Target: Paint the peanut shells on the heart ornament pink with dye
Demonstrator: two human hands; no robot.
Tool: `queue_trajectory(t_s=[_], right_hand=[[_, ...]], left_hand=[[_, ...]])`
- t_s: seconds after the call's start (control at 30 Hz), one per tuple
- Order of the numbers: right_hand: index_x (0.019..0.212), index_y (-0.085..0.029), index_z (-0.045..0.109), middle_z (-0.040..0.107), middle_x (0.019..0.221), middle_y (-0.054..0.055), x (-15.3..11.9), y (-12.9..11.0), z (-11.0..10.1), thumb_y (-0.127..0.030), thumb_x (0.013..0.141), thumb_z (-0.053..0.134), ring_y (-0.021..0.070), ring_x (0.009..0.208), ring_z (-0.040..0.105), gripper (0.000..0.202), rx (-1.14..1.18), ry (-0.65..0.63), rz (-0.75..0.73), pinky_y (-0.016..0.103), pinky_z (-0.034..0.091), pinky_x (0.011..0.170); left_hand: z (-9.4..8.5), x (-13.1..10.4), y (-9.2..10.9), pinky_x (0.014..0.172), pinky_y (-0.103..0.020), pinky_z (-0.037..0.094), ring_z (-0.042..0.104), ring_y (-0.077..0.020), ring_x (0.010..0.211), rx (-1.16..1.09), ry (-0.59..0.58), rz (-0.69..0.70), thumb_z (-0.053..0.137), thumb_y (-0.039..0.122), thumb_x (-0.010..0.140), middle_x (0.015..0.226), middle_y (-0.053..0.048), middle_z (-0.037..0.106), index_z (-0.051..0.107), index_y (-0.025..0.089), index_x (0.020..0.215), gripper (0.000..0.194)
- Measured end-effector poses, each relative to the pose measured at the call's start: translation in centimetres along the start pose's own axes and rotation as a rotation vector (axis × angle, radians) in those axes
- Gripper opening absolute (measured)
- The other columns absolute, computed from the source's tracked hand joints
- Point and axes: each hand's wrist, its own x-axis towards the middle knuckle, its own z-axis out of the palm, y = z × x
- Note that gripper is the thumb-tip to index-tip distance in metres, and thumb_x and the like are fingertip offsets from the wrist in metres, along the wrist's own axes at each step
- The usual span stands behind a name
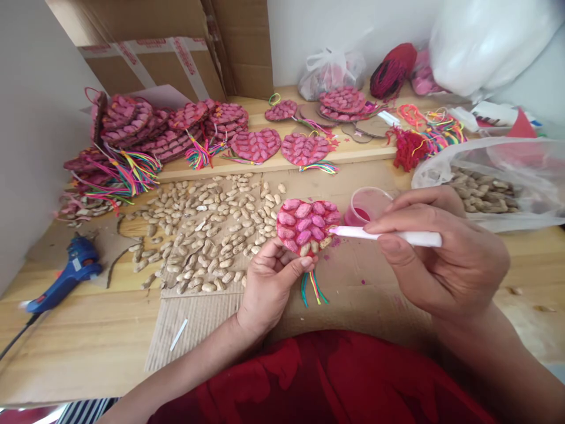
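The left hand (268, 288) is closed on the lower part of a peanut-covered heart (309, 221), which is held up just left of the plastic cup (369, 200). Its thumb lies across the front near the heart's point, and the fingers bend in at the side and pass partly out of sight behind, so the pinch shows no gap. Most of the heart's peanuts are pink, while a few toward the point and the lower right edge are tan. Coloured cords (315, 285) hang from the point, nearer the person than the cup.

The right hand (445, 253), to the right of the cup, grips a white pen-like tool (358, 232) firmly between thumb and fingers. The tool passes in front of the cup, and its tip meets the heart's right edge.

Pink liquid (359, 216) sits in the bottom of the cup. Well to the left of the cup, loose peanuts (232, 241) spread over cardboard (198, 330), with a blue glue gun (70, 268) farther out. Behind the cup and to its left, two pink hearts (256, 146) lie on a wooden ledge (366, 154); right of the cup stands a clear bag (536, 188) of peanuts
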Motion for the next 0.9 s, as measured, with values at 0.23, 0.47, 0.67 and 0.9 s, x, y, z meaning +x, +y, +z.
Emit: queue_trajectory(t_s=[0.23, 0.47, 0.67, 0.9], right_hand=[[0.093, -0.023, 0.069, 0.07, 0.08, 0.002, -0.09, -0.15, -0.22, -0.015, 0.08, 0.066, 0.0223, 0.09, 0.063, 0.016, -0.018, -0.008, 0.04, 0.042, 0.051, 0.086], [0.094, -0.022, 0.07, 0.07, 0.08, 0.003, -0.11, -0.11, -0.1, -0.015, 0.08, 0.066, 0.0218, 0.091, 0.063, 0.015, -0.006, -0.019, 0.046, 0.041, 0.05, 0.086], [0.09, -0.021, 0.07, 0.07, 0.078, 0.002, -0.06, -0.06, -0.24, -0.015, 0.08, 0.066, 0.0197, 0.087, 0.062, 0.012, -0.021, 0.03, 0.041, 0.04, 0.051, 0.085], [0.091, -0.022, 0.069, 0.07, 0.079, 0.001, -0.11, 0.02, -0.14, -0.015, 0.079, 0.067, 0.02, 0.088, 0.062, 0.014, -0.028, 0.009, 0.049, 0.04, 0.05, 0.085]], left_hand=[[0.15, -0.1, 0.06, 0.077, -0.022, 0.055, 0.066, -0.0106, 0.084, -0.004, -0.008, 0.006, 0.078, 0.015, 0.075, 0.099, -0.002, 0.072, 0.067, 0.021, 0.097, 0.025], [0.13, 0.06, -0.07, 0.08, -0.023, 0.054, 0.066, -0.0114, 0.087, 0.022, -0.014, 0.044, 0.078, 0.014, 0.075, 0.102, -0.002, 0.073, 0.069, 0.022, 0.102, 0.03], [0.12, -0.02, -0.11, 0.082, -0.024, 0.054, 0.066, -0.012, 0.089, 0.012, -0.015, 0.034, 0.078, 0.014, 0.074, 0.103, -0.001, 0.073, 0.069, 0.024, 0.101, 0.029], [0.04, 0.06, -0.21, 0.083, -0.024, 0.054, 0.066, -0.0121, 0.091, 0.012, -0.02, 0.034, 0.078, 0.013, 0.074, 0.104, -0.002, 0.073, 0.069, 0.022, 0.1, 0.029]])
